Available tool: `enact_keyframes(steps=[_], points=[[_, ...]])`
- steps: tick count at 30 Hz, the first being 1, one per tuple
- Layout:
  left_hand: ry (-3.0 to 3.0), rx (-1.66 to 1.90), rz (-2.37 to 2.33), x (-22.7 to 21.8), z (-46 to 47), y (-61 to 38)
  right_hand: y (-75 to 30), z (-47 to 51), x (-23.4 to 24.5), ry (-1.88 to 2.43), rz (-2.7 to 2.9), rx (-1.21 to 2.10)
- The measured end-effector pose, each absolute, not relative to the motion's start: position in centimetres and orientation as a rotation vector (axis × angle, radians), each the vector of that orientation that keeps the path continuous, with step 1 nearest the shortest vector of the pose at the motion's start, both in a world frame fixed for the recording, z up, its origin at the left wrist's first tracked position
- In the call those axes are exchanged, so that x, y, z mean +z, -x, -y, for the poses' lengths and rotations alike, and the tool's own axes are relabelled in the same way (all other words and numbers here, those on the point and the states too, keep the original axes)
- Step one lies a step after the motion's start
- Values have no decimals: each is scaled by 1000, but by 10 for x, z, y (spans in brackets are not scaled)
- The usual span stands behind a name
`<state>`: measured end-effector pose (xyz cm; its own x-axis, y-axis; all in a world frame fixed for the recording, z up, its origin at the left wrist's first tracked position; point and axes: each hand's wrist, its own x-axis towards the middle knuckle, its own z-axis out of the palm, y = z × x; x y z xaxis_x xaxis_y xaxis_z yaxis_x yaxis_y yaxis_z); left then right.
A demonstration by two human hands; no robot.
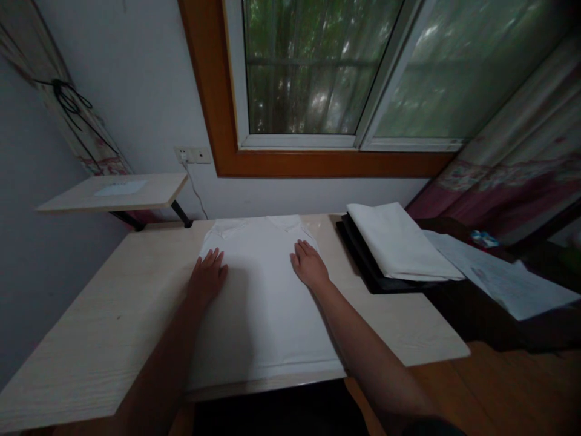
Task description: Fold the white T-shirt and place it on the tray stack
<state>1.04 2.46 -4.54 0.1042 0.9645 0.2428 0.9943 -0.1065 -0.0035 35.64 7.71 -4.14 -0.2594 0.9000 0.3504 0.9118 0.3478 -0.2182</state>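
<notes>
A white T-shirt (272, 309) is spread on the light wooden desk, its hem along the front edge and its neck end toward the window. My left hand (207, 275) lies flat on the shirt's left side near the sleeve, fingers stretched out. On the opposite side, near the right sleeve, my right hand (309, 262) rests with its fingers extended over the fabric. Neither hand grips anything. The shirt looks mostly smooth, with slight creases by the sleeves and collar.
Folded white cloth (394, 239) lies on a black flat item (363, 260) at the desk's right. Papers (503, 272) sit on a dark surface beyond. A small raised shelf (163, 188) stands at the back left. A cable hangs from the wall socket (193, 155).
</notes>
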Motion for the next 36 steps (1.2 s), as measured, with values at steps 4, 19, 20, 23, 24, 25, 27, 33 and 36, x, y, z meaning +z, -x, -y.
enact_keyframes(steps=[4,19,20,23,24,25,27,33,36], points=[[2213,-259,1977,-46,-20,-10,-361,-72,-43,1600,2212,-67],[2213,-299,1948,-45,10,-15,-363,-43,-45,1661,2248,-116],[2213,-298,1952,-45,11,-15,-363,-41,-45,1660,2253,-118],[2216,-317,1943,-45,15,-14,-364,-37,-45,1665,2261,-117],[2218,-325,1934,-46,17,-14,-364,-36,-44,1667,2261,-113],[2219,-330,1927,-46,18,-14,-364,-35,-44,1667,2261,-110],[2218,-334,1925,-47,21,-13,-365,-32,-44,1661,2261,-106],[2221,-313,1935,-49,31,-13,-367,-21,-45,1652,2259,-115],[2227,-305,1939,-48,35,-13,-368,-16,-45,1655,2263,-128]])
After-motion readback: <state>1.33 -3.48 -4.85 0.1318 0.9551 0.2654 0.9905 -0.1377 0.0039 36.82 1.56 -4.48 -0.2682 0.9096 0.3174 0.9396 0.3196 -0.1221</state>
